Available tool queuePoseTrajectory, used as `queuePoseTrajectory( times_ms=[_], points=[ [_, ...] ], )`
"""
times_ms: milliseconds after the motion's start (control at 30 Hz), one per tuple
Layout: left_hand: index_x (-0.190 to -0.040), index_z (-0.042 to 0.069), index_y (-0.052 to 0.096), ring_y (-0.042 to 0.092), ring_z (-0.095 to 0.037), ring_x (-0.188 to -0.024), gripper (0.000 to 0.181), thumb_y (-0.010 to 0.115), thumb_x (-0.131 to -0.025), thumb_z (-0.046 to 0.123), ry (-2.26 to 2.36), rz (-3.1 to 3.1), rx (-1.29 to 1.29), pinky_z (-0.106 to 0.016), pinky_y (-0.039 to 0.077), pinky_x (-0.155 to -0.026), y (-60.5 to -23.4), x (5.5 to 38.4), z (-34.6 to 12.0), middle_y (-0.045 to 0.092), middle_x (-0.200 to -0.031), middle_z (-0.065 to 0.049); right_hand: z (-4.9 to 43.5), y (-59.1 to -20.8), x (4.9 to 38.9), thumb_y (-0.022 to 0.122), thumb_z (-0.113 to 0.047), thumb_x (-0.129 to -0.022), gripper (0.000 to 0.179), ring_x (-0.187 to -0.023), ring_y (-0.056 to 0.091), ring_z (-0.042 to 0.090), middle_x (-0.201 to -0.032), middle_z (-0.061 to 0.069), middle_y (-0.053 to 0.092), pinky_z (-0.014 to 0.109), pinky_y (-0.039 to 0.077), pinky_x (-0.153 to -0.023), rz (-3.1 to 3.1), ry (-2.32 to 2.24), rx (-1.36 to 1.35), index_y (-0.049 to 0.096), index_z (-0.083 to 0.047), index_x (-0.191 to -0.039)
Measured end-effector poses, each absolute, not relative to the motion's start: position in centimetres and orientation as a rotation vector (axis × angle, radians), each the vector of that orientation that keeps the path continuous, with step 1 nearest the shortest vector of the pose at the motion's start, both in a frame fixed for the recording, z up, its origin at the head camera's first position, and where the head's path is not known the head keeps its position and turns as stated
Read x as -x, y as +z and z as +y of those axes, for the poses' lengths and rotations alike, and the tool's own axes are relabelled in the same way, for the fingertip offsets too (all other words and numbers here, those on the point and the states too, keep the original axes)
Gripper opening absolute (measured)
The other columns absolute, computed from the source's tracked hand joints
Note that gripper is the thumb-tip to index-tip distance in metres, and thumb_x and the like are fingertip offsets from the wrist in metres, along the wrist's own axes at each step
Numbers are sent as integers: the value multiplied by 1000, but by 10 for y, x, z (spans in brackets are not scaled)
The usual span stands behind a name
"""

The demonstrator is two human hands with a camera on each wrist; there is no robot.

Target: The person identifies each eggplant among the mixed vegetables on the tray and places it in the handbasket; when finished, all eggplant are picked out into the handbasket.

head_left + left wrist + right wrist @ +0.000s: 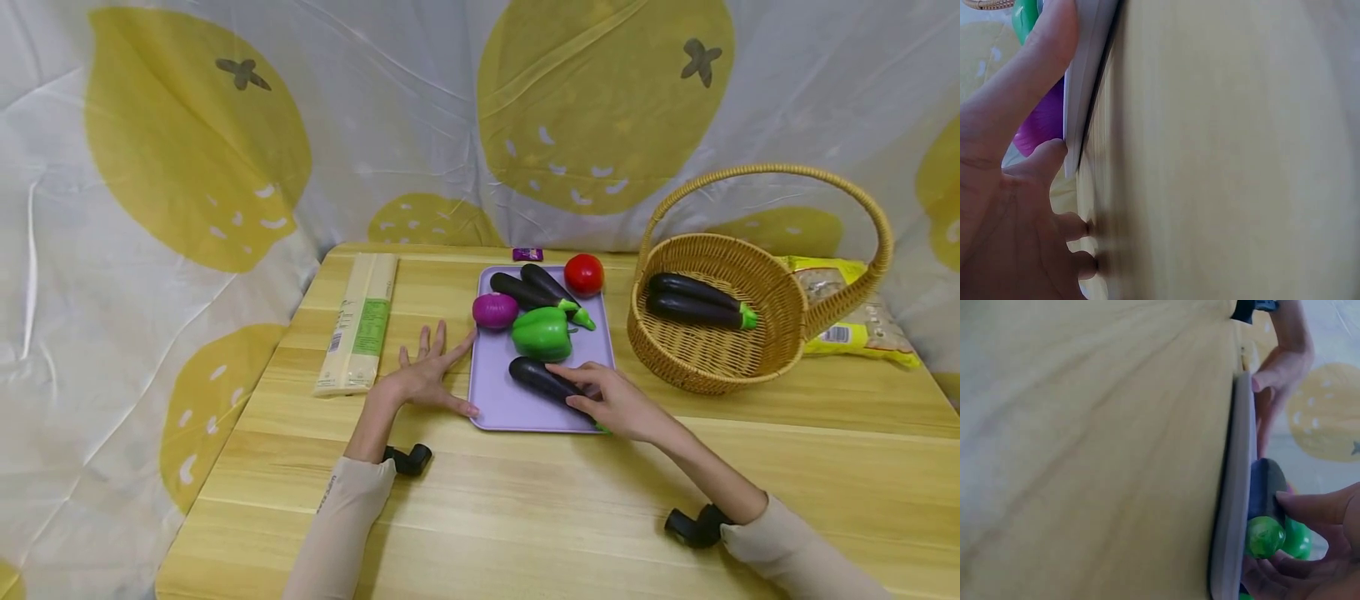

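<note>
My right hand (618, 402) grips an eggplant (542, 379) between thumb and fingers; it lies at the near side of a lilac tray (491, 408). In the right wrist view, the green stem end (1265, 537) of this eggplant faces the camera. My left hand (429, 375) is spread at the tray's left edge, thumb and index finger touching the rim. Also on the tray are a green bell pepper (542, 333), a purple onion (495, 311), a tomato (583, 275) at the far right corner, and two more eggplants (517, 292).
A wicker basket (705, 367) with a tall handle stands right of the tray, holding two eggplants (693, 312). Behind it lies a yellow bag (862, 325). A pale flat packet (360, 325) lies at the left. A small purple packet (527, 254) sits behind the tray, near the curtain (420, 100).
</note>
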State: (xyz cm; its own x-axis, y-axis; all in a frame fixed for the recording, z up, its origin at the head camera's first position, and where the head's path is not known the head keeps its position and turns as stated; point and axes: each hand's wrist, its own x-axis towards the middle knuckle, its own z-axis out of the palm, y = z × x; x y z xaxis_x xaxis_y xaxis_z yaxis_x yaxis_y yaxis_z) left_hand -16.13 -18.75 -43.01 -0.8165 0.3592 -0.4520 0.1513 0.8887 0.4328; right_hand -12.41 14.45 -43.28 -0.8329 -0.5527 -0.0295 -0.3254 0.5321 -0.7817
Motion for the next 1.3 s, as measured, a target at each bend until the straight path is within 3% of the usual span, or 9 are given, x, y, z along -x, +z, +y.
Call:
queuePoseTrajectory(
  times_ms=[133, 400, 567, 700, 800, 1033, 1133, 1167, 1300],
  points=[
    [-166, 39, -2, -32, -44, -154, 127, 86, -76, 60, 506, 2514, -364, -78, -16, -118, -431, 161, -188, -31, -168, -19, 153, -425, 128, 67, -5, -98, 48, -91, 58, 16, -111, 13, 69, 24, 52, -75, 2464, -1148, 817, 60, -9, -146],
    [-166, 40, -1, -30, -44, -155, 128, 86, -74, 62, 509, 2524, -360, -79, -14, -117, -431, 159, -189, -31, -168, -19, 178, -383, 136, 68, -14, -100, 48, -103, 58, 19, -129, 5, 70, 24, 50, -79, 2366, -1103, 891, 60, -20, -147],
    [-166, 40, -2, -31, -44, -155, 128, 86, -74, 62, 519, 2517, -360, -79, -14, -117, -429, 160, -189, -31, -168, -19, 200, -357, 148, 67, -14, -101, 47, -122, 61, 19, -141, 5, 67, 23, 52, -91, 2430, -1046, 981, 61, -22, -146],
    [-166, 40, -2, -31, -44, -154, 128, 86, -75, 61, 525, 2519, -361, -79, -15, -117, -429, 160, -190, -32, -168, -19, 224, -336, 161, 67, -15, -101, 46, -108, 61, 8, -126, -4, 70, 23, 51, -86, 2497, -954, 1058, 62, -26, -145],
    [-166, 40, -2, -31, -44, -154, 129, 86, -74, 61, 524, 2521, -360, -79, -15, -117, -429, 160, -190, -31, -168, -18, 243, -322, 171, 65, -14, -102, 46, -98, 57, 8, -123, -6, 68, 25, 49, -79, 2477, -926, 1081, 61, -26, -146],
    [-166, 39, -1, -30, -45, -155, 129, 86, -74, 63, 520, 2528, -377, -80, -13, -117, -430, 160, -188, -31, -168, -19, 287, -306, 195, 60, -8, -104, 48, -104, 58, 5, -138, -8, 64, 22, 49, -76, 2468, -895, 1027, 56, -20, -150],
    [-166, 39, -1, -31, -44, -155, 128, 86, -74, 62, 519, 2525, -374, -79, -14, -117, -430, 160, -187, -31, -168, -19, 304, -304, 206, 58, -10, -106, 48, -102, 57, -4, -149, -4, 58, 19, 49, -74, 2515, -861, 948, 54, -21, -152],
    [-166, 40, 0, -31, -44, -155, 128, 86, -74, 62, 519, 2525, -373, -79, -14, -117, -430, 160, -187, -31, -168, -18, 309, -304, 210, 57, -11, -106, 48, -90, 58, -5, -152, 1, 56, 20, 49, -67, 2531, -848, 906, 53, -22, -153],
    [-166, 39, 0, -31, -44, -154, 128, 86, -74, 62, 529, 2524, -380, -80, -14, -117, -430, 160, -187, -30, -168, -19, 326, -305, 223, 55, -16, -108, 48, -63, 55, 7, -158, 18, 49, 30, 45, -53, 2558, -848, 717, 48, -20, -156]
  ],
)
